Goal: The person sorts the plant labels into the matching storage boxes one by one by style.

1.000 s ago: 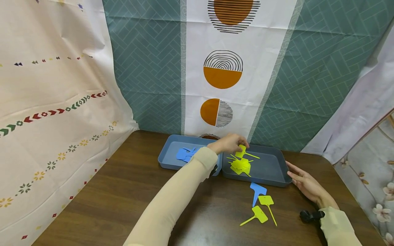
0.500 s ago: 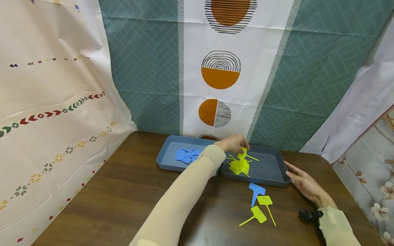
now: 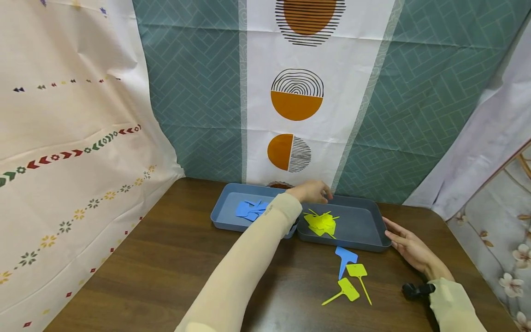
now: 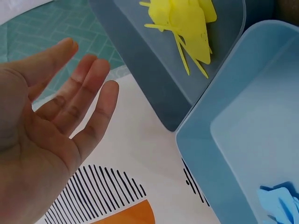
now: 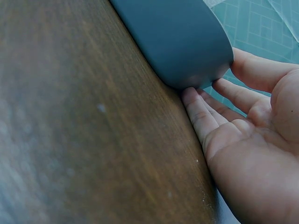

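My left hand (image 3: 313,191) hovers over the back left of the dark grey tray (image 3: 358,221), its fingers loosely spread and holding nothing. Just below it in that tray lies a pile of yellow plant labels (image 3: 321,223). In the left wrist view the same yellow labels (image 4: 187,28) sit apart from the fingertips (image 4: 111,88). My right hand (image 3: 415,251) rests at the tray's right end. In the right wrist view its fairly straight fingers (image 5: 201,114) and thumb touch the tray's rounded corner (image 5: 187,51).
A blue-grey tray (image 3: 226,207) with blue plant labels (image 3: 250,210) adjoins on the left. In front lie a blue label (image 3: 345,259) and two yellow ones, a far one (image 3: 357,270) and a near one (image 3: 348,289), on the wooden table (image 3: 166,258). A curtain (image 3: 199,92) hangs behind.
My left hand has let go of a yellow plant label, which now lies on the pile in the dark grey tray. The right hand stays at the tray's end.
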Available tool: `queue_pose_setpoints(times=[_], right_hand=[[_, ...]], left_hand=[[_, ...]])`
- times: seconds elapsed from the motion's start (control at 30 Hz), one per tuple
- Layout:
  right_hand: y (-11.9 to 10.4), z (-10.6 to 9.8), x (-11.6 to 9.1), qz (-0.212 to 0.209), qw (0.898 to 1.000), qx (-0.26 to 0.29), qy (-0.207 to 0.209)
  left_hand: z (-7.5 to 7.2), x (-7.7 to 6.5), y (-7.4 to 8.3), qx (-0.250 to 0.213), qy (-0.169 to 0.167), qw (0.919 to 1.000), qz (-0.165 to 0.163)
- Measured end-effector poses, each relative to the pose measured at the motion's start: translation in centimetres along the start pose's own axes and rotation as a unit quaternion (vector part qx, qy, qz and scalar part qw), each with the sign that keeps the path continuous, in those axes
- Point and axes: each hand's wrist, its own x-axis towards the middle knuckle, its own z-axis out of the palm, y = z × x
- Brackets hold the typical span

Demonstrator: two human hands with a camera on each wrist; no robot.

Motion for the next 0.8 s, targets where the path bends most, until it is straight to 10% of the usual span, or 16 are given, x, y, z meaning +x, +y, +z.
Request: queue_pose_setpoints(times=[0.8], right_hand=[[0.3,-0.3,0.1,-0.005,1.000,-0.002,0.002]], left_hand=[[2.0,-2.5,-0.2,-0.108,-0.001,0.9882,0.109]])
